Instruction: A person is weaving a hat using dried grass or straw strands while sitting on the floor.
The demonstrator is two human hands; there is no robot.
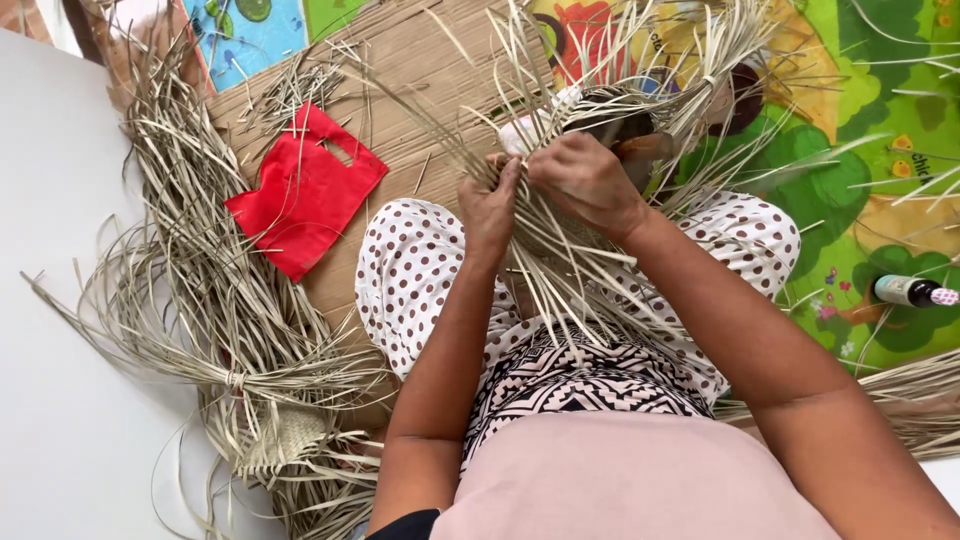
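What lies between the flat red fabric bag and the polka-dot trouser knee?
In the head view, bare brown cardboard separates the red fabric bag from the polka-dot knee, with a few loose straw strips nearby.

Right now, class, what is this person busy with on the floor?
A seated person is working dried straw strips with both hands. The left hand and right hand meet over the lap, pinching strands of a partly woven piece whose loose ends fan outward. A tied bundle of strips lies to the left near a red bag on cardboard. A small bottle rests on the colourful mat to the right.
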